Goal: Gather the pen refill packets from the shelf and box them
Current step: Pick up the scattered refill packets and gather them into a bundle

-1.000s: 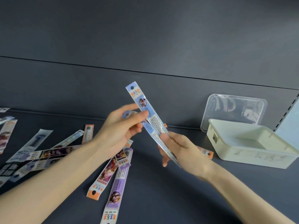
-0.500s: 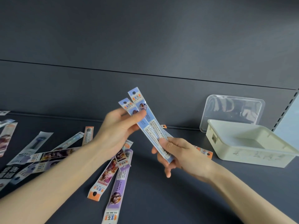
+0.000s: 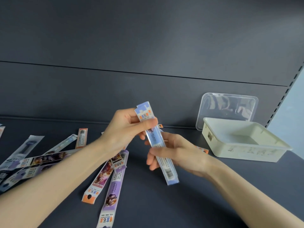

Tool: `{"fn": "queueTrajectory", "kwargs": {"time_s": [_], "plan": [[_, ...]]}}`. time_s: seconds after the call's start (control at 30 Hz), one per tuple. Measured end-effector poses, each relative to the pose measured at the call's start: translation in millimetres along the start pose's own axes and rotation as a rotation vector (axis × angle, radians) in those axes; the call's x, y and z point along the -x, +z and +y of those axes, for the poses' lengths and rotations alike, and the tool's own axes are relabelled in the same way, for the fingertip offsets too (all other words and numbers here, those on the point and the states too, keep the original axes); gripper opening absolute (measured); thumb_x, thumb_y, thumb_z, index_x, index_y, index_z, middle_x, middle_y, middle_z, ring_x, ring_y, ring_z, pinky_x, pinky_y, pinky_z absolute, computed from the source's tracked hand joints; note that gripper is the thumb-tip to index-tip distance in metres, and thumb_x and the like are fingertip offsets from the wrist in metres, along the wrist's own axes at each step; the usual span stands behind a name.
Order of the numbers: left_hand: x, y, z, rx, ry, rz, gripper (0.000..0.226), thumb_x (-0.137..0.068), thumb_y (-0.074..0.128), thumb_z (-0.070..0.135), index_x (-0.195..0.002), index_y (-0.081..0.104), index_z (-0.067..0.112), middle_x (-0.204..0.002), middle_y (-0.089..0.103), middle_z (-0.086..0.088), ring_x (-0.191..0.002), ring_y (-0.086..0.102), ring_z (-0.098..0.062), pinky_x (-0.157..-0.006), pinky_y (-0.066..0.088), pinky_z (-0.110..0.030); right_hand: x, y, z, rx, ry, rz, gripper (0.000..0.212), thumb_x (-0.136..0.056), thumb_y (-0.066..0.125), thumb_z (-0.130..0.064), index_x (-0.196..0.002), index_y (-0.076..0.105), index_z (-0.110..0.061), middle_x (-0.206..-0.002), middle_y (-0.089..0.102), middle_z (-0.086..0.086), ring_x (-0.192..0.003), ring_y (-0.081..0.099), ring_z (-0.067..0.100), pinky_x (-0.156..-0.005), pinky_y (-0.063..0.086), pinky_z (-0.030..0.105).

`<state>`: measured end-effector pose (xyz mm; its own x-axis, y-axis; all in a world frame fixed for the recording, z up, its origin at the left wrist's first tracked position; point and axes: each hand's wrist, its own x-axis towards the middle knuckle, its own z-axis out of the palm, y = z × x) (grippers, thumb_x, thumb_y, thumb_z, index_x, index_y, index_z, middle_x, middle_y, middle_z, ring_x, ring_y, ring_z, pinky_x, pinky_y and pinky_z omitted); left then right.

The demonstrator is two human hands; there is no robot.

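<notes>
Blue refill packets point(image 3: 155, 142) stacked, held above shelf point(image 3: 181, 203), long axis near upright; left hand point(image 3: 125, 129) pinched top end, right hand point(image 3: 177, 153) gripped lower half. Cream box point(image 3: 243, 151) lay rightward, nearer right hand.

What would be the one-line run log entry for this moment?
phase: gathering | left hand: pinches blue packets top | right hand: holds lower part | box: looks empty | loose packets: on shelf
</notes>
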<state>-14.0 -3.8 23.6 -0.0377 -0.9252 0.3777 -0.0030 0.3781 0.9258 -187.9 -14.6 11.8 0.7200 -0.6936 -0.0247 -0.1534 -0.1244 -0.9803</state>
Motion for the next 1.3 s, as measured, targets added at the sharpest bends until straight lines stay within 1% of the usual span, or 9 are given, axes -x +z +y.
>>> {"fn": "queueTrajectory", "kwargs": {"time_s": [0.1, 0.27, 0.43, 0.53, 0.8, 0.93, 1.03, 1.13, 1.3], "plan": [[-9, 13, -6, -0.018, -0.024, -0.099, 0.039, -0.073, 0.067, 0.027, -0.095, 0.067, -0.006, -0.085, 0.072, -0.023, -0.069, 0.063, -0.026, -0.062, 0.055, -0.032, 4, -11, -6, 0.085, 0.024, 0.046, 0.014, -0.098, 0.048, -0.012, -0.093, 0.060, -0.007, -0.060, 0.053, 0.001, -0.051, 0.050, 0.016, -0.057, 0.050, 0.025], [-38, 9, -47, -0.421, -0.005, -0.151, 0.012, -0.087, 0.066, 0.020, -0.099, 0.070, 0.019, -0.095, 0.071, 0.003, -0.082, 0.065, -0.009, -0.083, 0.054, -0.029, 15, -54, -1, -0.131, -0.027, 0.405, 0.023, -0.096, 0.048, -0.013, -0.082, 0.062, -0.002, -0.057, 0.034, 0.004, -0.045, 0.027, 0.010, -0.041, 0.024, 0.019], [-67, 16, -71, -0.949, -0.034, -0.544, 0.046, -0.090, 0.061, 0.036, -0.132, 0.053, 0.019, -0.134, 0.051, 0.007, -0.126, 0.044, -0.010, -0.108, 0.032, -0.028, 21, -66, 10, -0.107, -0.057, 0.532, 0.022, -0.096, 0.048, -0.011, -0.088, 0.064, 0.000, -0.059, 0.033, 0.010, -0.046, 0.023, 0.012, -0.039, 0.021, 0.019], [-83, 19, -68, -1.045, -0.059, -0.649, 0.049, -0.091, 0.056, 0.042, -0.135, 0.049, 0.024, -0.133, 0.049, 0.010, -0.125, 0.041, -0.010, -0.101, 0.030, -0.022, 21, -65, 14, -0.126, -0.051, 0.567, 0.024, -0.097, 0.048, -0.013, -0.086, 0.063, 0.002, -0.055, 0.035, 0.009, -0.043, 0.024, 0.012, -0.038, 0.022, 0.020], [-91, 19, -56, -1.096, -0.111, -0.700, 0.015, -0.081, 0.069, 0.041, -0.084, 0.061, 0.028, -0.081, 0.047, 0.013, -0.081, 0.046, -0.005, -0.070, 0.027, -0.011, 24, -63, 10, -0.174, -0.065, 0.592, 0.025, -0.094, 0.054, -0.014, -0.081, 0.064, 0.004, -0.044, 0.050, 0.008, -0.032, 0.025, 0.013, -0.035, 0.021, 0.018], [-78, 11, -38, -0.983, -0.079, -0.511, 0.018, -0.086, 0.066, 0.032, -0.074, 0.055, 0.026, -0.072, 0.058, 0.012, -0.062, 0.052, -0.001, -0.059, 0.038, -0.015, 25, -61, 9, -0.175, -0.113, 0.610, 0.030, -0.091, 0.059, -0.017, -0.066, 0.065, 0.000, -0.043, 0.053, 0.010, -0.026, 0.027, 0.012, -0.034, 0.020, 0.015], [-57, 13, -23, -0.544, -0.099, -0.155, 0.007, -0.086, 0.068, 0.019, -0.083, 0.065, 0.013, -0.072, 0.072, 0.001, -0.060, 0.063, -0.014, -0.057, 0.052, -0.036, 23, -56, 12, -0.134, -0.134, 0.652, 0.032, -0.087, 0.065, -0.020, -0.064, 0.061, 0.002, -0.044, 0.049, 0.009, -0.026, 0.027, 0.012, -0.034, 0.020, 0.017], [-30, 28, -13, -0.171, -0.176, 0.006, 0.003, -0.085, 0.068, 0.011, -0.087, 0.069, 0.010, -0.069, 0.071, -0.001, -0.052, 0.059, -0.010, -0.041, 0.042, -0.023, 13, -45, 9, -0.151, -0.175, 0.677, 0.024, -0.077, 0.073, -0.027, -0.060, 0.065, -0.012, -0.050, 0.045, 0.009, -0.032, 0.030, 0.013, -0.036, 0.022, 0.020], [-3, 39, -16, 0.048, -0.264, 0.059, 0.008, -0.081, 0.069, 0.009, -0.088, 0.073, 0.011, -0.078, 0.075, -0.004, -0.068, 0.070, -0.011, -0.051, 0.049, -0.019, -9, -33, 2, -0.265, -0.167, 0.581, 0.013, -0.081, 0.070, -0.022, -0.075, 0.064, -0.014, -0.069, 0.047, 0.013, -0.051, 0.036, 0.012, -0.043, 0.030, 0.019]]}}
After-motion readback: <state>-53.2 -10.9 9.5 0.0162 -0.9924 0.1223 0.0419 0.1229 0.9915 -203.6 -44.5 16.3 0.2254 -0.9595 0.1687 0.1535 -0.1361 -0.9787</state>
